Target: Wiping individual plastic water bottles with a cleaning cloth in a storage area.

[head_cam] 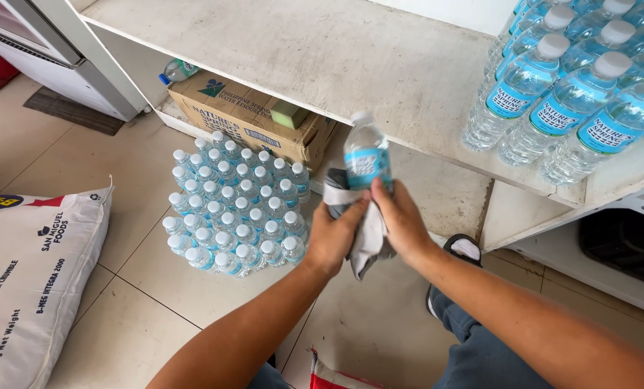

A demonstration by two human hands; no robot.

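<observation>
From the head camera I see my right hand (401, 220) gripping a small water bottle (367, 155) upright over the tiled floor (156, 288), below a white shelf (350, 65). My left hand (334, 234) presses a grey cloth (368, 238) closed against the bottle's lower part.

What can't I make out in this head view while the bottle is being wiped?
- Lower half of the held bottle: covered by the grey cloth and both hands.
- Left hand fingertips: buried in the cloth.
- Right hand palm side: turned away from the camera.
- Shelf bottles: row cut off by the top and right edges.
- Cardboard box: back part hidden under the shelf.
- Sack: cut off by the left edge.
</observation>
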